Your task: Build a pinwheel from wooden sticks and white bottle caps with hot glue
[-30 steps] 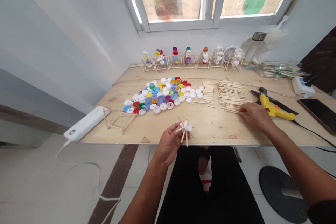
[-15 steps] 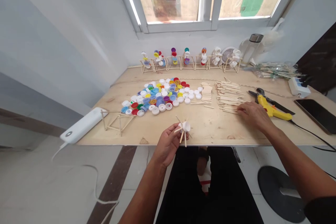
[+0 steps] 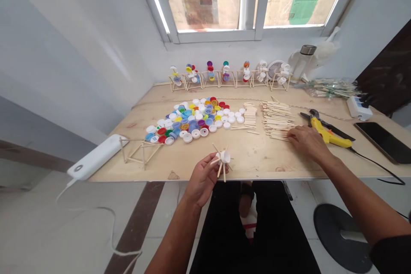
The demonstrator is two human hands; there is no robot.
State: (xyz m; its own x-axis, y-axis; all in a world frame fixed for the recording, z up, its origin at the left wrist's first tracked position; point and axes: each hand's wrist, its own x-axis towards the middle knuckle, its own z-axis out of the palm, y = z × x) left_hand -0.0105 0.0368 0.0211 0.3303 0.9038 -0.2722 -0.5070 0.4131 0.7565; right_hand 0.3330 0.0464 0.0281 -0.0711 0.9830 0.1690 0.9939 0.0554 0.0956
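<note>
My left hand [image 3: 203, 175] is closed round a small white bottle cap with several wooden sticks glued into it like spokes [image 3: 222, 159], held just above the near edge of the plywood board [image 3: 257, 158]. My right hand [image 3: 305, 141] rests palm down on the board, its fingertips at the near end of a pile of wooden sticks [image 3: 276, 115]. Whether those fingers pinch a stick is hidden. A heap of coloured bottle caps [image 3: 192, 120] lies left of the sticks.
A stick frame [image 3: 141, 152] and a white power bank [image 3: 94, 157] lie at the left. A yellow glue gun [image 3: 327, 135], pliers [image 3: 310, 115], a phone [image 3: 382, 141] and a power strip [image 3: 358, 108] sit at the right. Finished cap-and-stick models [image 3: 224, 75] line the back by a bottle [image 3: 303, 62].
The view has shifted slightly; my hands keep nearly the same places, the right one staying at the stick pile.
</note>
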